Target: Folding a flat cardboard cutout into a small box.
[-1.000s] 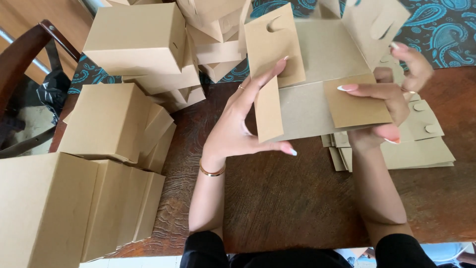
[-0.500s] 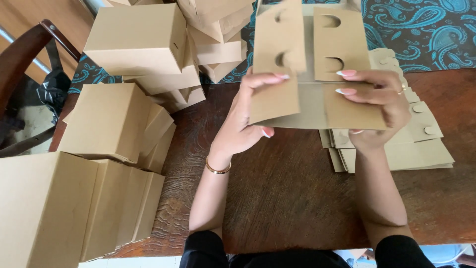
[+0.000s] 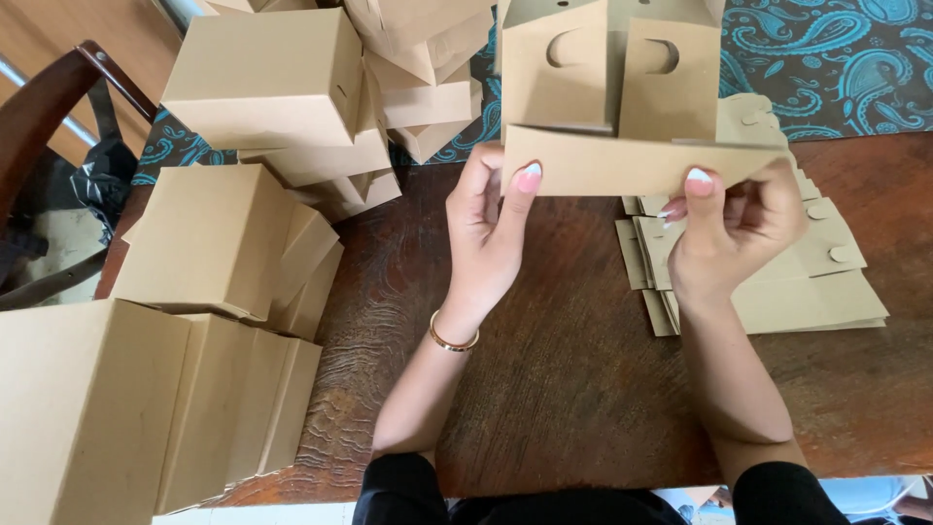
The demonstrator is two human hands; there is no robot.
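Left hand [image 3: 486, 228] clamped on one lower edge of a half-folded brown cardboard box [image 3: 612, 107], right hand [image 3: 734, 228] pinching the other, thumbs pressed against the front flap, seemingly to hold the crease. Box held raised over the wooden table [image 3: 573, 379], just above a stack of flat blanks [image 3: 807, 282]; finished boxes [image 3: 262, 87] heaped left.

The left hand [image 3: 491, 219] and right hand [image 3: 729, 228] have long nails with pale pink polish and white tips. A thin gold bangle [image 3: 453, 340] circles the left wrist. Black sleeves [image 3: 403, 486] cover both upper arms; the forearms are bare.
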